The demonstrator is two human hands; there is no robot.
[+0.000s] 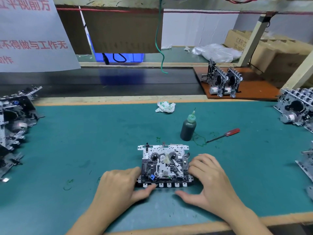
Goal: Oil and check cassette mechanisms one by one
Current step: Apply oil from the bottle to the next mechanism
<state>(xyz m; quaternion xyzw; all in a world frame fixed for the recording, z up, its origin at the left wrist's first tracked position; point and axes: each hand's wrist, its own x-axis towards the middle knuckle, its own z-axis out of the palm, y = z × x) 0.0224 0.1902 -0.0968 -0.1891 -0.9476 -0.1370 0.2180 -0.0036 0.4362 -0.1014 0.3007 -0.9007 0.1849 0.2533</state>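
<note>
A metal cassette mechanism (164,164) lies flat on the green mat (84,141) in front of me, its two reel hubs facing up and a row of white keys along its near edge. My left hand (121,184) grips its left side, thumb pressed against the key row. My right hand (207,177) holds the right side with curled fingers, its thumb stretched out on the mat below the keys. A dark oil bottle (188,127) with a green needle tip stands upright behind the mechanism. A red-handled screwdriver (224,135) lies to its right.
Several mechanisms are piled at the left edge (15,119) and others at the right edge (298,109). Two stand upright on an orange board (254,92) by the black conveyor belt (110,82). A crumpled wrapper (165,107) lies mid-mat.
</note>
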